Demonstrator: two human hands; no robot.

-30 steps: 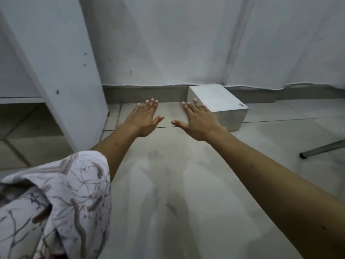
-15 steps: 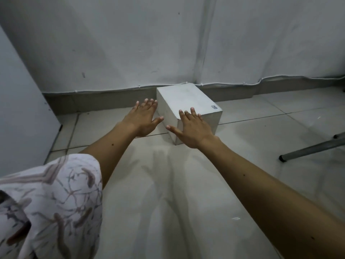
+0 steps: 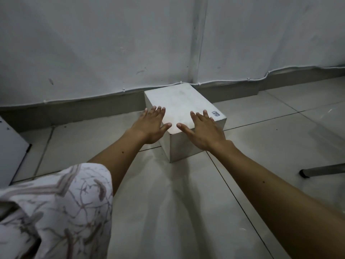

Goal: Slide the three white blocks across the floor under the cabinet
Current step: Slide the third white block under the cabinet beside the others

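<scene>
At the far left edge a white cabinet (image 3: 11,152) panel shows only its lower corner, standing on the tiled floor (image 3: 168,212). In the lower left a patterned sleeve (image 3: 56,208) covers the upper part of the left arm, whose bare forearm reaches forward. The left hand (image 3: 151,126) is spread wide and flat, fingers apart and holding nothing; it lies over the block's near-left corner, fingertips at the left edge of the top face and thumb pointing right, though whether the palm presses on the block cannot be told. One white block (image 3: 179,107) sits on the floor in the middle of the view, its far end close against the grey skirting at the foot of the wall (image 3: 112,43), well apart from the cabinet. A small label (image 3: 215,113) sits on its top near the right corner. The right hand (image 3: 203,130) is likewise wide open and empty, spread over the block's near-right part, fingers on the top face just short of the label, thumb pointing left toward the other thumb. At the far right a dark-tipped metal leg (image 3: 321,170) lies low across the floor.
</scene>
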